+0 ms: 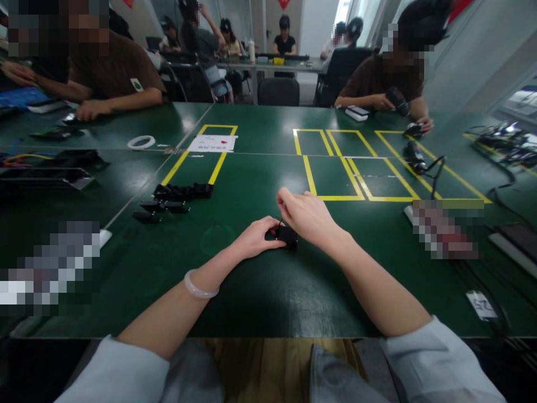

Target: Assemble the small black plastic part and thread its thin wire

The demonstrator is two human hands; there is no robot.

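Both hands down at centre of the dark green table [260,302], meeting over one small black boxy plastic part [288,235]. Left hand [257,237] curled loosely, fingertips pinching the part's left side and pressing it to the tabletop. Right hand [305,215] arched above, fingers bent, thumb and forefinger closed on a thin black wire end at the part's top edge. Translucent white bangle [200,286] on the left wrist. Further left, well apart, a cluster of similar small black parts [176,197]. Beyond, yellow tape rectangles [335,168] marking the surface.
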